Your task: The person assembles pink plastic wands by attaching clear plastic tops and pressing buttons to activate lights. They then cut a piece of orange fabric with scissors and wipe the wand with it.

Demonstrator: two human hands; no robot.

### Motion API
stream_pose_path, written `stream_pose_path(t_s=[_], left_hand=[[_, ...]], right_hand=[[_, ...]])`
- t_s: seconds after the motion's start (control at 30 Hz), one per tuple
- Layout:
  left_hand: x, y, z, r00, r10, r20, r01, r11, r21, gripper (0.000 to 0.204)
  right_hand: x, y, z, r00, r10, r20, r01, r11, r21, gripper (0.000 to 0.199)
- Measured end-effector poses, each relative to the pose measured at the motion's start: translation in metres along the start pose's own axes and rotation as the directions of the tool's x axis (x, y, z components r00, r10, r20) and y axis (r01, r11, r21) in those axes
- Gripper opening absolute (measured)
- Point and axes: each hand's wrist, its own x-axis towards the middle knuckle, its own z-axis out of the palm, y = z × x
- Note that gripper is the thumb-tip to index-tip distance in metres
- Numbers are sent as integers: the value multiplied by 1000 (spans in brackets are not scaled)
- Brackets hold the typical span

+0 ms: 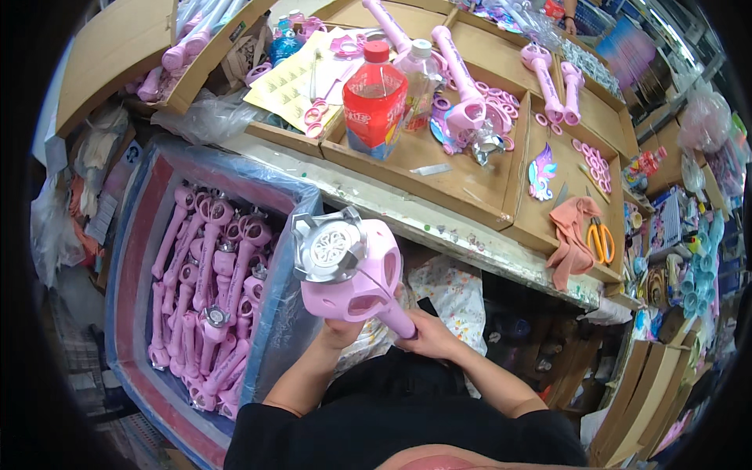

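A pink plastic toy wand (376, 301) with a wide hollow head and a silver patterned cap is held before my body, its head tilted up and to the left. My left hand (340, 334) supports the underside of the head, with most of its fingers hidden behind the wand. Around the lower handle, my right hand (432, 335) is closed. To the left, a plastic-lined bin (294, 205) holds many similar pink wands (205, 251), several topped with silver caps.
Along the workbench (470, 243) lie cardboard trays (407, 178) with pink rings, more wands and a winged ornament (541, 172). A red-capped bottle (376, 106), orange-handled scissors (601, 239) and a coral cloth (574, 235) are there too. An open carton (117, 66) stands upper left.
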Motion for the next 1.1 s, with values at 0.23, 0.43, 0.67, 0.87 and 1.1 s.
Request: stream_pose_path(t_s=[0.23,0.43,0.67,0.87,1.1], left_hand=[[7,-6,4,977,195,-83,-207,962,-179,104],[15,0,1,982,176,-69,-187,959,-213,112],[16,-9,-12,989,135,-68,-145,974,-176,115],[21,-17,-5,998,52,-45,-58,988,-141,104],[51,-16,17,960,-31,280,53,996,-69,101]], right_hand=[[-15,-3,-5,995,57,-82,-64,994,-88,42],[-19,-6,-11,985,-35,-171,-5,973,-229,39],[-37,-9,-58,905,-274,-326,203,950,-237,51],[-83,6,-207,195,-413,-890,-266,851,-453,31],[-80,54,-266,449,228,-864,-654,743,-144,36]])
